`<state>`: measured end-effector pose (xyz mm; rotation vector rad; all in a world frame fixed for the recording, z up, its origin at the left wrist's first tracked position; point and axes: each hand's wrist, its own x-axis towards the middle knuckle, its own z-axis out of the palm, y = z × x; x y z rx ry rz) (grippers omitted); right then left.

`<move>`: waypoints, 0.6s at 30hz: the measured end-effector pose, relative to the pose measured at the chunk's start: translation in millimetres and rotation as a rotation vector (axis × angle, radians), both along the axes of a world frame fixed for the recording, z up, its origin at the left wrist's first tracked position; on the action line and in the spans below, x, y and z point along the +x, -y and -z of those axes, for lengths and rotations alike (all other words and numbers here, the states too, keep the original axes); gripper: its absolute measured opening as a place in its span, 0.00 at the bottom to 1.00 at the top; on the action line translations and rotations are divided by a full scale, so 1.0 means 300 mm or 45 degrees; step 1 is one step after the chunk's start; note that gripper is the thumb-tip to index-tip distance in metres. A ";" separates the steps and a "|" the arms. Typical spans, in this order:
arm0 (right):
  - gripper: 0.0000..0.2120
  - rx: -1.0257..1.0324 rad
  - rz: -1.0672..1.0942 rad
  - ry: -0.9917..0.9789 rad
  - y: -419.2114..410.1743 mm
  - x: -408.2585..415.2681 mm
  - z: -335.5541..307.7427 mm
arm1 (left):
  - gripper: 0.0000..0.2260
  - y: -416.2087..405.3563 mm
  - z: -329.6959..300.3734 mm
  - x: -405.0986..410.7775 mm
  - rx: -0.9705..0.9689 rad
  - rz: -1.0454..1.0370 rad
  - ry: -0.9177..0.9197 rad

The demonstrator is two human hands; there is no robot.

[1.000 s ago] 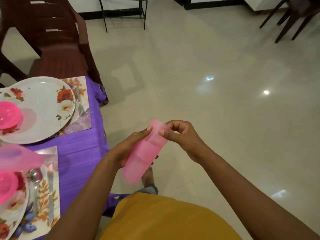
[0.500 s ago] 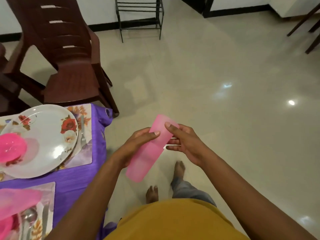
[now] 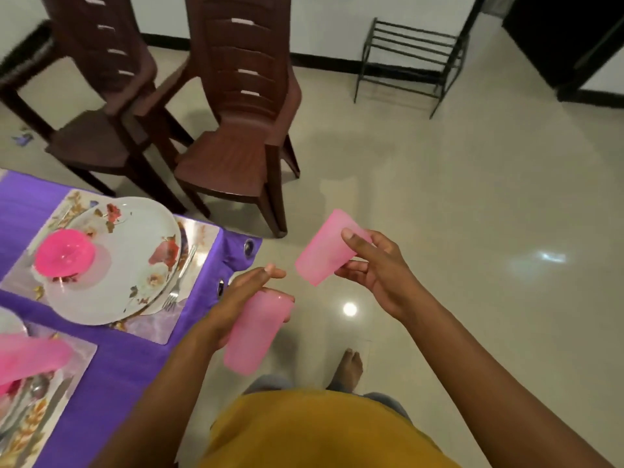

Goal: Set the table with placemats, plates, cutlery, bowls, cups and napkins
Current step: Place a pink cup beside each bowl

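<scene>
Left hand (image 3: 236, 300) grips one pink cup (image 3: 255, 332) just off the worktop (image 3: 128, 359) corner. Right hand (image 3: 374, 268) pinches a second pink cup (image 3: 324, 251), clear of the worktop, over the floor (image 3: 472, 214). Cups apart, not touching.

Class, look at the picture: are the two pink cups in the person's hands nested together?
No: the left hand holds one pink cup, the right hand another pink cup, with bare floor between them.
</scene>
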<state>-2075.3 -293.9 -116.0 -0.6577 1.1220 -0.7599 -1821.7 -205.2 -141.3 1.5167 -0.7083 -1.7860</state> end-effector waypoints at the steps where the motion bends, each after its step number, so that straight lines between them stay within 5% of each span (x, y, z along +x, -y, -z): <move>1: 0.31 -0.013 -0.054 0.007 0.045 0.003 -0.001 | 0.36 0.011 0.003 0.004 0.004 -0.059 0.009; 7: 0.32 -0.038 -0.316 0.001 0.294 0.152 0.022 | 0.34 0.088 0.035 0.073 -0.077 -0.351 0.221; 12: 0.36 -0.081 -0.486 -0.081 0.454 0.355 0.037 | 0.21 0.192 0.047 0.173 -0.105 -0.486 0.362; 18: 0.34 -0.069 -0.596 -0.113 0.592 0.596 0.030 | 0.33 0.324 0.061 0.360 0.027 -0.546 0.340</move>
